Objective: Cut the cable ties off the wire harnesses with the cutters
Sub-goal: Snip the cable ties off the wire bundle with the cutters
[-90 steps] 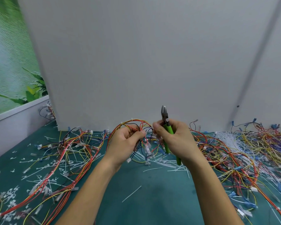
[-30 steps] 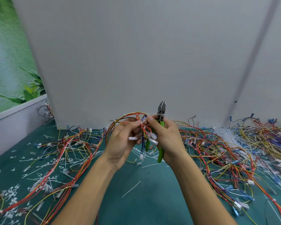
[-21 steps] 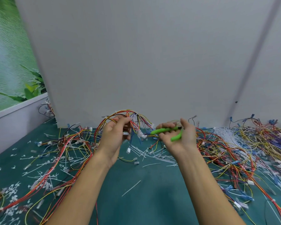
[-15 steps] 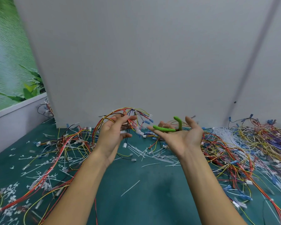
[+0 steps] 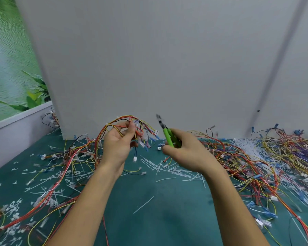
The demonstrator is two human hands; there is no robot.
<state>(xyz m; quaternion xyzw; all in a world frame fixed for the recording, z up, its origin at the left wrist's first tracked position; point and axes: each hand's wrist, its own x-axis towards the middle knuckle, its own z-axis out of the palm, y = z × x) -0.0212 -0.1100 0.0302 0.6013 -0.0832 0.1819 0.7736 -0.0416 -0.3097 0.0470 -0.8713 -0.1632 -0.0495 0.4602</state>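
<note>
Since the ties sit tight on thin wires, a wire could be nicked instead of a tie if the blades are shut without a clear look. At left, a loose harness pile (image 5: 64, 162) lies on the surface (image 5: 149, 219). The left hand (image 5: 118, 148) is curled round the wire harness (image 5: 126, 121), which is held up off the surface and pinched between thumb and fingers. Its wires arch over the hand, and connectors hang down just right of it. Those dangling ends could be caught in the blades, and the left fingertips (image 5: 132, 128) are judged near the cutting line. The cutters (image 5: 166, 134) are gripped by the green handles in the right hand (image 5: 187, 153), fingers wrapped round them. Long axis tilted, nose pointed up and left, near the harness but apart. Blade gap is blurred and cannot be told.
</note>
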